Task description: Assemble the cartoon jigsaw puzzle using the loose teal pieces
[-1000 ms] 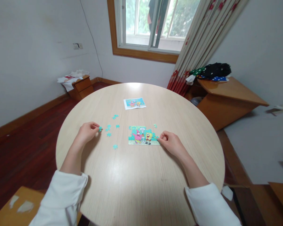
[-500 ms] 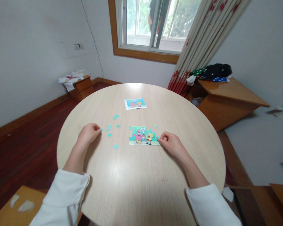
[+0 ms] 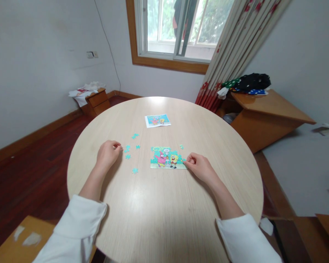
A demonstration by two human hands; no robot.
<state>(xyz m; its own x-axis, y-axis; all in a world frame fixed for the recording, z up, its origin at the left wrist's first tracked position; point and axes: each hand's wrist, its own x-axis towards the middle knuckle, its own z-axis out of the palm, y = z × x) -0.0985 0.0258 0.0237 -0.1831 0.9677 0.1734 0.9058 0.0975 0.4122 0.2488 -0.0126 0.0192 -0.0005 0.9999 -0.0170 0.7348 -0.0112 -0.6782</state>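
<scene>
A partly assembled jigsaw puzzle (image 3: 164,160) with cartoon figures lies on the table in front of me, its upper edge uneven. My right hand (image 3: 200,166) is at its right edge, thumb and forefinger closed on a small teal puzzle piece (image 3: 184,161). Off to the left, my left hand (image 3: 109,153) has its fingertips pinched just beside a loose cluster of teal pieces (image 3: 127,148). The piece in that pinch is mostly hidden by the fingers. One loose piece (image 3: 181,147) sits just above the puzzle's right side.
More loose pieces lie left of the puzzle, one piece (image 3: 135,170) nearest me and others (image 3: 135,136) farther back. A printed reference picture (image 3: 158,120) rests beyond the puzzle on the round wooden table (image 3: 159,219). A tilted wooden desk (image 3: 271,109) stands at right.
My left hand has lifted slightly and shifted right, towards the loose cluster; the teal piece at its fingertips is now out of sight. The right hand stays at the puzzle's edge.
</scene>
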